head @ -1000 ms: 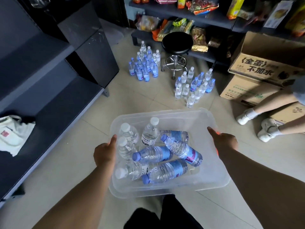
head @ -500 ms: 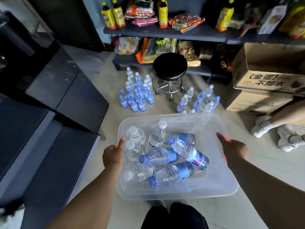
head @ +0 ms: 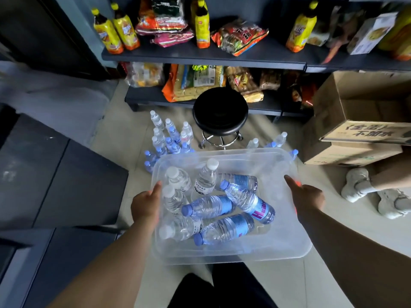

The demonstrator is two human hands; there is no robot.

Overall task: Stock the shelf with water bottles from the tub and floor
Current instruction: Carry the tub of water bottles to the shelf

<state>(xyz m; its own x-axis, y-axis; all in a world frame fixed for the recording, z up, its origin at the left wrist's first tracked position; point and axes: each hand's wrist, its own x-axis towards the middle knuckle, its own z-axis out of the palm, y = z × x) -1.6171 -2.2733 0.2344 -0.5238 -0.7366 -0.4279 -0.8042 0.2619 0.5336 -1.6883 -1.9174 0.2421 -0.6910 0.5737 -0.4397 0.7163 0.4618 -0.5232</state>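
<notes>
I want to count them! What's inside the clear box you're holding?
Inside the clear tub lie eight water bottles: four with white caps, four with blue caps. Some lie across others, so anything small underneath them would be hidden.

At the right of the frame, the upper cardboard box (head: 364,112) carries large dark Chinese characters on its front flap, reading 全蛋 above 不加水. In the clear tub (head: 289,245) at centre, one blue-labelled bottle (head: 249,202) shows purple lettering that begins "Hu"; the rest is unclear. Print on the other bottle labels and the shelf packets is too small or blurred to read.
</notes>
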